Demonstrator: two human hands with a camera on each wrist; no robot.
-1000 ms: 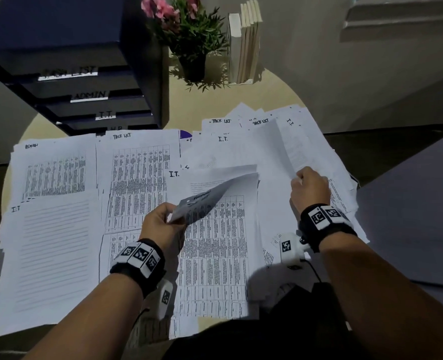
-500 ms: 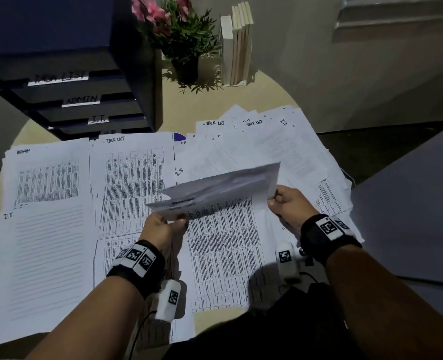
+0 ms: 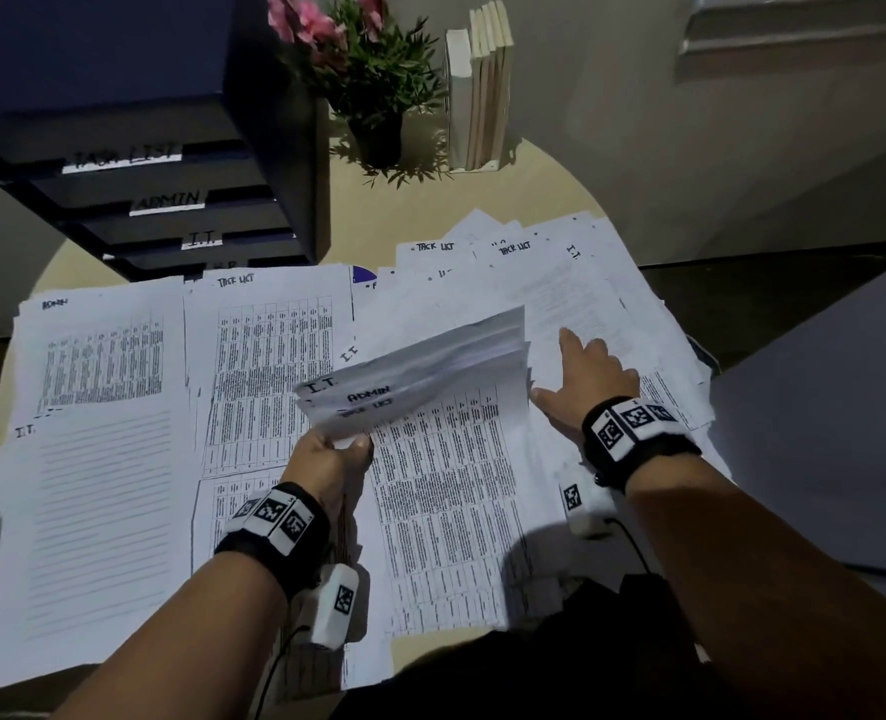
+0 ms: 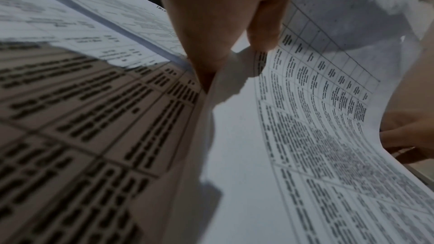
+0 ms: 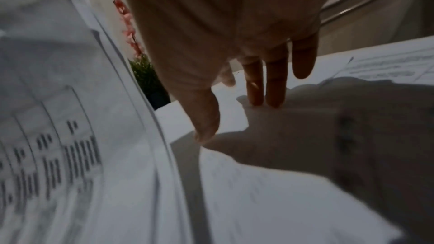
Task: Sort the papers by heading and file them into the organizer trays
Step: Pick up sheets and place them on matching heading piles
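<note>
White printed papers cover the round table [image 3: 482, 200]. My left hand [image 3: 339, 446] pinches the near edge of a lifted bundle of sheets [image 3: 420, 371] headed I.T., ADMIN and TASK LIST; in the left wrist view the thumb and fingers [image 4: 211, 58] clamp the paper edge [image 4: 218, 88]. My right hand [image 3: 581, 376] lies with straight fingers on the loose pile of papers [image 3: 586, 298] at the right; in the right wrist view its fingertips [image 5: 265, 97] touch a sheet. The dark organizer [image 3: 171, 163] at the back left has trays labelled TASK LIST, ADMIN and I.T.
Sorted stacks lie at the left: an ADMIN sheet [image 3: 98, 356], an I.T. sheet [image 3: 93, 522] and a TASK LIST sheet [image 3: 269, 366]. A potted plant with pink flowers [image 3: 368, 70] and upright books [image 3: 480, 85] stand at the back. A grey surface [image 3: 820, 433] borders the right.
My right hand has let go of the lifted sheets and moved right onto the loose pile. The left hand keeps the bundle raised, and more sheets show in it.
</note>
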